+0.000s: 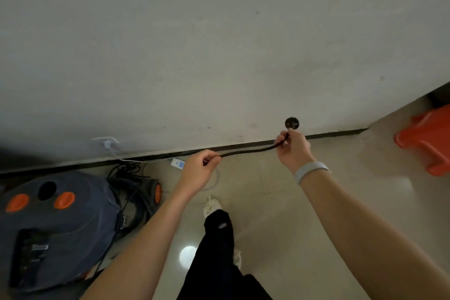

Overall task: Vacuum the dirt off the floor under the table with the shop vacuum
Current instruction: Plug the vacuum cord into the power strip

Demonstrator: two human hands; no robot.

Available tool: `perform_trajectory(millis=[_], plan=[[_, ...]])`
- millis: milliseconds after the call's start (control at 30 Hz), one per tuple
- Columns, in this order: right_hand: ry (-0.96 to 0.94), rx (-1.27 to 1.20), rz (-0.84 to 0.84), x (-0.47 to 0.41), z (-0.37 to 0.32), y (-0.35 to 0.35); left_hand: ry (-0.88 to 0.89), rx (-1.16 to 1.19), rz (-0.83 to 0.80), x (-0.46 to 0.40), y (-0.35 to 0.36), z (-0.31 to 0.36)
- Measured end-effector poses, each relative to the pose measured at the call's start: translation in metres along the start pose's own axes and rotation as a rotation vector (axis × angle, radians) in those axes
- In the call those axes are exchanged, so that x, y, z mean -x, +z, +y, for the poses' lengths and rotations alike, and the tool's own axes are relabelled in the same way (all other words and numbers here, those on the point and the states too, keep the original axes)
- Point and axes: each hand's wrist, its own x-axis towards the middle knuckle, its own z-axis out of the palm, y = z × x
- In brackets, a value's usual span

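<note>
A bare grey wall (219,44) meets the pale floor (280,202) along a dark baseboard (336,133), and open floor stretches right toward an orange plastic object (428,139). The shop vacuum (53,231) stands at lower left, close to the wall, below a white wall outlet (105,140) and beside a white power strip (177,162). The left hand (198,170) pinches the black power cord (246,151) with curled fingers. The right hand (293,151) grips the cord just below its round black plug (291,123), which is held up before the wall.
</note>
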Motion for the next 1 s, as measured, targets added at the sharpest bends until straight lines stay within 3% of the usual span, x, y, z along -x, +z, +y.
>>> perform_trajectory(millis=[233,367,467,600,733,833,1000], plan=[[-0.122,0.91,-0.249,-0.046,0.037,0.089,-0.132,-0.156,0.04,-0.056,-0.037,-0.047],[-0.418,1.438,-0.536,-0.056,0.058,0.142,-0.241,-0.201,0.02,-0.067,-0.05,-0.053],[-0.69,1.744,-0.773,-0.048,0.07,0.186,-0.282,-0.133,0.145,-0.066,-0.052,-0.053],[-1.006,1.748,-1.013,-0.022,0.085,0.25,-0.329,-0.035,0.429,-0.078,-0.044,-0.038],[-1.174,1.757,-1.246,-0.009,0.09,0.283,-0.439,0.235,0.672,-0.104,-0.029,-0.016],[-1.307,1.804,-1.389,-0.009,0.076,0.293,-0.475,0.511,0.704,-0.123,-0.005,0.012],[-1.52,1.666,-1.569,-0.015,0.047,0.298,-0.4,0.959,0.674,-0.144,0.027,0.064]])
